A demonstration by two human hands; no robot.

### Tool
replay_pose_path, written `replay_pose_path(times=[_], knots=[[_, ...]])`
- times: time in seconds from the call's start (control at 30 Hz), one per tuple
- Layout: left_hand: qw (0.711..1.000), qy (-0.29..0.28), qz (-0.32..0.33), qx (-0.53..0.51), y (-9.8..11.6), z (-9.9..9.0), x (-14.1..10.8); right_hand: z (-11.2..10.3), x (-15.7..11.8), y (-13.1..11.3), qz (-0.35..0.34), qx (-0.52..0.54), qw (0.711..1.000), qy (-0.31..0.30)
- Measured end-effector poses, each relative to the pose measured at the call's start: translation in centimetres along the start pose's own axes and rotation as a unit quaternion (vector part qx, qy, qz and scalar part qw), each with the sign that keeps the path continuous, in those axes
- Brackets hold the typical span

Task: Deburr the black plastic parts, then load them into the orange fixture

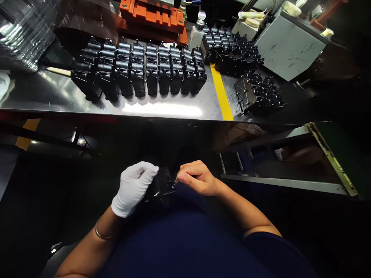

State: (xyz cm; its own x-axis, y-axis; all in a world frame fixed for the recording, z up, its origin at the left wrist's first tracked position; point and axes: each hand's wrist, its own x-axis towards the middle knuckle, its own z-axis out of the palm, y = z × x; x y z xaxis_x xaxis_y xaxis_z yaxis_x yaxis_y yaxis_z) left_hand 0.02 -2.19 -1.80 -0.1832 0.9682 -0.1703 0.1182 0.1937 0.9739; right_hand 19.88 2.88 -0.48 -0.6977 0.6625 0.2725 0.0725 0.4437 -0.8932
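**A:** What's in the gloved left hand [133, 189]?

**B:** A black part [160, 188], held firmly with the fingers curled around it. It sits between both hands, just above the dark blue shirt [185, 247].

**A:** And the bare right hand [198, 178]?

**B:** Almost closed, with finger and thumb pinching a thin metal tip [176, 180] against the part. It's too small to tell what tool that is.

**A:** What's out ahead?

**B:** A steel table [58, 90] with tight rows of black parts [139, 73]. More lie in a cluster [232, 50] to the right of a yellow strip [222, 92]. Farther back are an orange fixture [152, 15], a bottle [197, 34] and a gray box [290, 46].

**A:** Anything on the left wrist?

**B:** A thin bracelet [101, 233].
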Motion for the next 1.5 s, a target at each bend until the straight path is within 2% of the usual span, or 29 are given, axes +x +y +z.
replay_pose_path(times=[0.07, 0.13, 0.4, 0.67, 0.83, 0.97, 1.13, 1.23, 1.37, 1.5], knots=[[1.000, 0.015, 0.005, 0.000, -0.1, -0.1, 0.1, 0.4, 0.1, 0.1, -0.022, -0.040, 0.998, 0.046], [1.000, 0.016, 0.004, 0.001, -0.3, -0.1, 0.1, 0.7, 0.1, 0.2, -0.049, -0.086, 0.993, 0.065], [1.000, 0.009, 0.000, 0.005, -0.6, 0.1, 0.2, 1.0, 0.2, 0.4, -0.075, -0.149, 0.984, 0.066], [1.000, 0.014, 0.014, -0.013, -0.5, 0.2, 0.5, 0.9, 0.1, 0.3, -0.076, -0.157, 0.982, 0.073], [1.000, 0.012, 0.001, -0.017, -0.6, 0.3, 0.5, 0.8, 0.1, 0.3, -0.079, -0.161, 0.982, 0.065], [1.000, 0.016, -0.012, -0.022, -0.6, 0.5, 0.4, 0.4, 0.0, 0.3, -0.061, -0.132, 0.989, 0.037], [0.999, -0.025, -0.012, -0.015, -0.3, 0.7, 0.2, -0.8, -0.1, 0.2, 0.009, 0.011, 0.995, -0.100], [0.999, -0.041, 0.012, -0.011, -0.1, 0.6, 0.2, -1.0, 0.0, 0.1, 0.004, 0.068, 0.991, -0.116], [0.999, -0.034, 0.032, 0.003, 0.0, 0.4, 0.5, -0.5, 0.4, 0.0, -0.045, -0.088, 0.993, -0.058], [0.999, -0.030, 0.024, 0.005, -0.1, 0.5, 0.7, -0.2, 0.6, 0.0, -0.056, -0.158, 0.983, -0.077]])
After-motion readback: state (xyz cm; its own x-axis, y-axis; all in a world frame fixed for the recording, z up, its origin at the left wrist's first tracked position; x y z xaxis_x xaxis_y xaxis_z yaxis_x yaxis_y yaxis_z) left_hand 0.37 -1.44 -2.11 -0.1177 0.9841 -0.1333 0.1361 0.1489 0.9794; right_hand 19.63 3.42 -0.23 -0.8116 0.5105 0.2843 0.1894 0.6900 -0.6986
